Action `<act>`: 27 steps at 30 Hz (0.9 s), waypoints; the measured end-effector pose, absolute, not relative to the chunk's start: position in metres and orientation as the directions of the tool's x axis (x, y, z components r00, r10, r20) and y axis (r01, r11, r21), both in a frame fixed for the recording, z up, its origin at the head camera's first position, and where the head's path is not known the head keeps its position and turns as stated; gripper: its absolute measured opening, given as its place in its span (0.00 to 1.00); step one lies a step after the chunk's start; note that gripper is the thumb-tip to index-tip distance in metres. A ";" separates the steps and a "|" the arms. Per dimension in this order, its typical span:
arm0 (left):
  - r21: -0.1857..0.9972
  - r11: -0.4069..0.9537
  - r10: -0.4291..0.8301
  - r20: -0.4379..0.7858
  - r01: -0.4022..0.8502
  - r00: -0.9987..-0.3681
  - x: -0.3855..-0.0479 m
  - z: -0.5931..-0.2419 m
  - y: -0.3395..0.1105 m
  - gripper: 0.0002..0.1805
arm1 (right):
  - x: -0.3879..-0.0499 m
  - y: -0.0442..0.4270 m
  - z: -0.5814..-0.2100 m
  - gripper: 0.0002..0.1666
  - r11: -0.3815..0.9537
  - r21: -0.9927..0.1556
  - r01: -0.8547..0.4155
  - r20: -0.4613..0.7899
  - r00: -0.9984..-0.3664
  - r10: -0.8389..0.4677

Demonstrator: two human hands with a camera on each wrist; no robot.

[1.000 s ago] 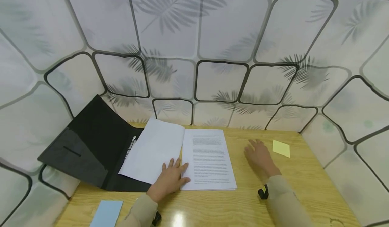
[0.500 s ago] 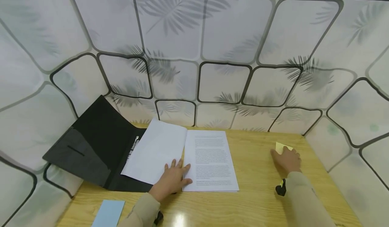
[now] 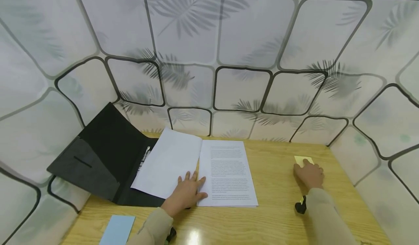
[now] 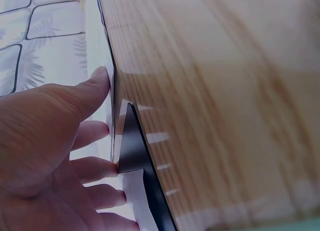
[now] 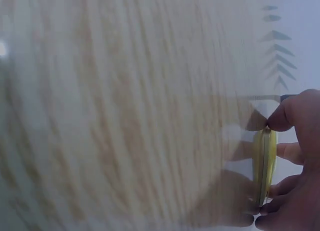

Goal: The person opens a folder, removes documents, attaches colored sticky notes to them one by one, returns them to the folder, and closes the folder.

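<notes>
My left hand (image 3: 184, 194) rests with spread fingers across the inner edges of two white paper stacks: a blank sheet (image 3: 168, 165) lying over the folder and a printed stack (image 3: 229, 176) beside it. In the left wrist view, the thumb (image 4: 95, 88) touches the paper's edge near the black folder corner (image 4: 132, 141). Over at the right, my right hand (image 3: 310, 174) holds a yellow sticky note pad (image 3: 299, 160) on the table. The right wrist view has the pad (image 5: 272, 163) between thumb and curled fingers; the palm partly covers it in the head view.
A black folder (image 3: 108, 154) stands open at the left, its cover leaning up and a metal clip (image 3: 144, 157) along its spine. A light blue card (image 3: 118, 228) lies at the front left. The wooden table (image 3: 271, 223) meets a patterned curtain (image 3: 239, 88) behind.
My right hand has moved right from beside the printed pages to the sticky note pad and taken hold of it. The pad has shifted slightly. The left hand stays in place.
</notes>
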State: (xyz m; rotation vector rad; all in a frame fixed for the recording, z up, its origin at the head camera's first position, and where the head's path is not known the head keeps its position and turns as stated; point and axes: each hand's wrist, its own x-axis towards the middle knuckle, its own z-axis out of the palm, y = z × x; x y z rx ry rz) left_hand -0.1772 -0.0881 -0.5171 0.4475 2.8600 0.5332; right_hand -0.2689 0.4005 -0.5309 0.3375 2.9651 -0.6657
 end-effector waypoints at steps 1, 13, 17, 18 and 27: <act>0.377 0.891 0.325 -0.137 0.254 -0.936 -0.177 -0.517 -0.088 0.37 | -0.268 0.399 -0.532 0.45 0.879 -0.417 0.232 -0.124 -0.972 0.198; 0.369 0.892 0.327 -0.132 0.260 -0.936 -0.179 -0.518 -0.087 0.37 | -0.263 0.387 -0.529 0.41 0.862 -0.462 0.208 -0.012 -0.973 0.229; 0.362 0.892 0.336 -0.127 0.271 -0.933 -0.179 -0.518 -0.086 0.38 | -0.259 0.380 -0.531 0.42 0.854 -0.491 0.174 -0.004 -0.980 0.197; 0.360 0.892 0.336 -0.125 0.273 -0.934 -0.180 -0.518 -0.086 0.38 | -0.258 0.378 -0.531 0.42 0.853 -0.498 0.155 0.007 -0.983 0.183; 0.351 0.894 0.337 -0.122 0.276 -0.934 -0.178 -0.518 -0.088 0.38 | -0.250 0.348 -0.531 0.41 0.838 -0.545 0.012 0.077 -0.995 0.064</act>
